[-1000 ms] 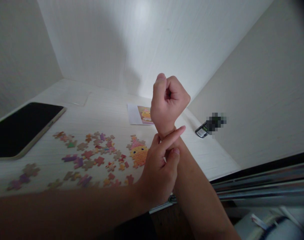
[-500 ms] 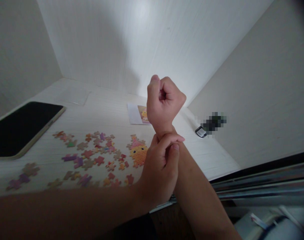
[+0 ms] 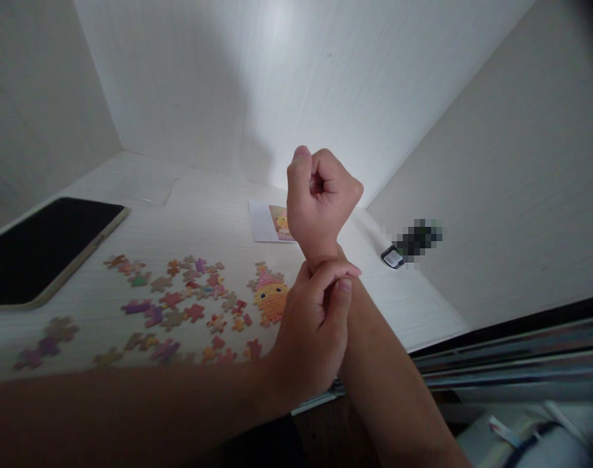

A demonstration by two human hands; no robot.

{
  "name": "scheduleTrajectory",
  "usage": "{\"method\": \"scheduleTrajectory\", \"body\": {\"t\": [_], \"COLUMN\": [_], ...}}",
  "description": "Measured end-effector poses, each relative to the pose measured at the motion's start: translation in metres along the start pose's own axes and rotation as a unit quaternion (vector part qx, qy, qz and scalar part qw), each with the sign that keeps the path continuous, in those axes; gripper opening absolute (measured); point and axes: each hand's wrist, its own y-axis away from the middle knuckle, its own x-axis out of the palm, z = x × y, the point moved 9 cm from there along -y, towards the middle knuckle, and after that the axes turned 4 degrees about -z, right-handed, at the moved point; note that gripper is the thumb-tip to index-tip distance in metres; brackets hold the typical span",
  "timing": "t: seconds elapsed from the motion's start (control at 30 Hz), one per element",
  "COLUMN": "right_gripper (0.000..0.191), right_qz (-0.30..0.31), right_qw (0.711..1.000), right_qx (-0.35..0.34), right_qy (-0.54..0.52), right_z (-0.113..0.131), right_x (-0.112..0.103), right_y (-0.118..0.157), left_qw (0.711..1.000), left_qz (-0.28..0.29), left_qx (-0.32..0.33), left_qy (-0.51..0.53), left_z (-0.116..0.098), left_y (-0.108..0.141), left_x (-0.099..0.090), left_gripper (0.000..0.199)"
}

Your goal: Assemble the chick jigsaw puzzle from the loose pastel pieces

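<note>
My left hand (image 3: 316, 325) is wrapped round my right wrist (image 3: 323, 257), its fingers over the far side. Raised above it, my right hand (image 3: 323, 195) is curled into a fist, and no object shows in it. Just left of my left hand lies a joined patch of jigsaw puzzle (image 3: 271, 299) with a yellow face and a pink top; its right part is hidden behind that hand. Several loose puzzle pieces (image 3: 194, 312) are scattered further left. Behind the fist, a picture card (image 3: 266, 224) with a yellow figure is partly covered.
A dark-screened tablet or phone (image 3: 52, 250) lies at the left on the white table (image 3: 203, 195). Near the back wall is a clear plastic sheet or bag (image 3: 145, 185). A small black item with a white label (image 3: 393, 256), partly blurred out, lies by the right wall.
</note>
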Motion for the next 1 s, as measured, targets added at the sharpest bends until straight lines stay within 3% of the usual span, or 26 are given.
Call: {"method": "scheduleTrajectory", "body": {"t": [0.23,0.47,0.77,1.0], "right_gripper": [0.047,0.046,0.047,0.049], "right_qz": [-0.009,0.001,-0.044,-0.047], "right_qw": [0.999,0.999,0.993,0.993], "right_qx": [-0.039,-0.030,-0.013,-0.009], "right_qy": [0.032,0.022,-0.108,-0.112], "right_z": [0.0046,0.0039,0.0004,-0.0011], "right_x": [-0.0010,-0.0004,-0.0069,-0.0066], "right_y": [0.0006,-0.0002,-0.0026,-0.0018], "left_qw": [1.000,1.000,1.000,1.000], "left_qz": [0.004,0.004,0.000,-0.001], "left_qx": [0.005,0.005,0.012,0.017], "left_qy": [-0.005,-0.010,-0.012,-0.013], "left_z": [0.0000,-0.0001,0.0019,0.0020], "left_y": [-0.0005,0.0000,-0.0022,-0.0020], "left_x": [0.0004,-0.0002,0.0011,-0.0003], "left_gripper": [0.022,0.023,0.022,0.021]}}
